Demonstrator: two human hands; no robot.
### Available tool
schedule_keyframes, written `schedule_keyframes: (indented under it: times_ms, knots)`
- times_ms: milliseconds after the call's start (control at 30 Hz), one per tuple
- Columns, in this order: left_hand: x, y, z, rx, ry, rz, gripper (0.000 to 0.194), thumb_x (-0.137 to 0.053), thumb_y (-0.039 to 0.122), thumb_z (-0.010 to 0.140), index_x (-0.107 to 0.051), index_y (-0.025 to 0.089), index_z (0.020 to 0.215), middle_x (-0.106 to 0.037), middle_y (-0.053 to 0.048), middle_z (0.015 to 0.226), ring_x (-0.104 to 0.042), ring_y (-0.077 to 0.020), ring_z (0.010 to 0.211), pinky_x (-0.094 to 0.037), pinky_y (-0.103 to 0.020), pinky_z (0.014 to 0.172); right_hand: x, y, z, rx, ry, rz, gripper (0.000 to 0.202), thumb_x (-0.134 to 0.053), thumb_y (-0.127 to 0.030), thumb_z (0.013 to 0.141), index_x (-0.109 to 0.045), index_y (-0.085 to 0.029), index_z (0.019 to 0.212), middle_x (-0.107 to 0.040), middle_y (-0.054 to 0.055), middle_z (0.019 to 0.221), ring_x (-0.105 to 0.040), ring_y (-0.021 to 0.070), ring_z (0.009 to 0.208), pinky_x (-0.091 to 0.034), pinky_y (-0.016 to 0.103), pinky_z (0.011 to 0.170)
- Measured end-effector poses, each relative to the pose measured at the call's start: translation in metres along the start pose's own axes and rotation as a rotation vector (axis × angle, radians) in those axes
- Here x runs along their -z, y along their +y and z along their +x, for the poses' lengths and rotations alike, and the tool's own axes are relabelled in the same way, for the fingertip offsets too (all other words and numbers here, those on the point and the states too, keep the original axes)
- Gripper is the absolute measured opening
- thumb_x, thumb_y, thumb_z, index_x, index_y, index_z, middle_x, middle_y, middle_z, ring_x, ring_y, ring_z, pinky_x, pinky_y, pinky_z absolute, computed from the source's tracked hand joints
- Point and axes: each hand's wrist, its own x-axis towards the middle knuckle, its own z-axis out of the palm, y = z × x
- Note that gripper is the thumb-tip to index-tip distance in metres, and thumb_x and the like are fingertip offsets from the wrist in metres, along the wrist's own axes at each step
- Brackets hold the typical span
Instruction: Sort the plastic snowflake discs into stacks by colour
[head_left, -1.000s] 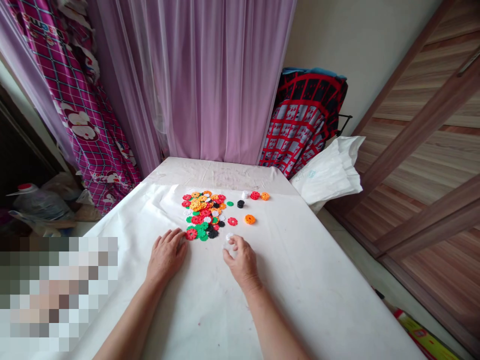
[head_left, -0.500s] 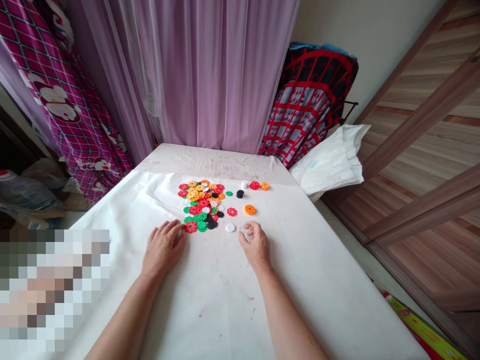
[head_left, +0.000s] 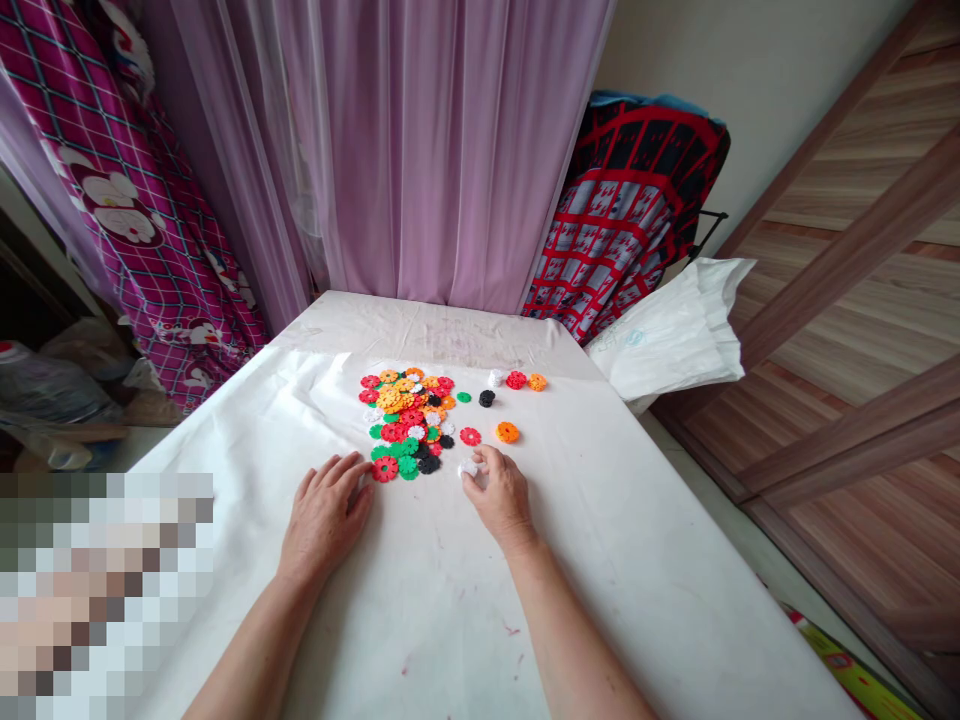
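My left hand (head_left: 327,512) lies palm down on the tablecloth, fingers loosely stretched, its tips beside a red notched disc (head_left: 385,469) at the near edge of a mixed pile. That pile holds flower-shaped plastic discs (head_left: 411,419) in red, orange, green, black and white. To its right, my right hand (head_left: 498,494) pinches a white flower disc (head_left: 467,468) between thumb and fingers, low over the table; whether a second piece is in the grip is hidden. Beyond that hand lie a single red disc (head_left: 470,436) and an orange stack (head_left: 508,432).
Farther back stand small stacks: black (head_left: 487,398), white (head_left: 495,378), red (head_left: 516,380) and orange (head_left: 538,382). A lone green disc (head_left: 463,397) lies near the pile. A white bag (head_left: 667,330) hangs at the table's right edge. Purple curtains (head_left: 442,150) border the far side.
My right hand has shifted slightly left onto the white disc that lay apart beside it, and its fingers have closed there. My left hand stays resting by the pile. The view has tilted slightly.
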Motion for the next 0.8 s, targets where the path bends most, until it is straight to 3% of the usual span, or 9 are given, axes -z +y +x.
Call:
schedule_keyframes:
  times_ms: [267, 467, 667, 800]
  knots:
    - [-0.002, -0.003, 0.000, -0.002, 0.001, -0.014, 0.040, -0.041, 0.038, 0.093, -0.065, 0.029, 0.124, -0.061, -0.005, 0.139, -0.049, -0.0272, 0.134, -0.034, -0.051, 0.113, 0.003, -0.004, -0.001, 0.048, -0.060, -0.054, 0.038, -0.063, -0.021, 0.078, -0.063, -0.020, 0.116, -0.070, 0.008, 0.108, -0.061, 0.0224, 0.100, -0.049, 0.034, 0.089]
    - [0.001, 0.000, 0.000, 0.012, -0.028, -0.007, 0.041, -0.040, 0.038, 0.093, -0.064, 0.029, 0.125, -0.060, -0.004, 0.141, -0.048, -0.0277, 0.136, -0.034, -0.052, 0.113, 0.001, -0.004, 0.004, -0.001, -0.128, -0.044, 0.036, -0.063, -0.019, 0.079, -0.066, -0.021, 0.115, -0.072, 0.005, 0.102, -0.062, 0.0218, 0.097, -0.048, 0.033, 0.086]
    - [0.001, 0.001, 0.001, 0.005, -0.009, -0.012, 0.039, -0.041, 0.035, 0.093, -0.065, 0.030, 0.123, -0.061, -0.004, 0.140, -0.049, -0.0276, 0.135, -0.035, -0.052, 0.113, 0.001, -0.003, 0.003, 0.008, -0.084, -0.040, 0.035, -0.065, -0.023, 0.080, -0.066, -0.021, 0.115, -0.071, 0.006, 0.105, -0.062, 0.0213, 0.097, -0.049, 0.033, 0.086]
    - [-0.001, 0.001, 0.002, 0.002, -0.001, -0.010, 0.038, -0.042, 0.035, 0.093, -0.065, 0.030, 0.122, -0.061, -0.005, 0.140, -0.049, -0.0273, 0.135, -0.035, -0.052, 0.113, 0.003, -0.016, 0.022, 0.111, -0.069, -0.027, 0.024, -0.063, -0.020, 0.083, -0.069, -0.023, 0.106, -0.070, 0.006, 0.109, -0.060, 0.0203, 0.102, -0.047, 0.032, 0.091]
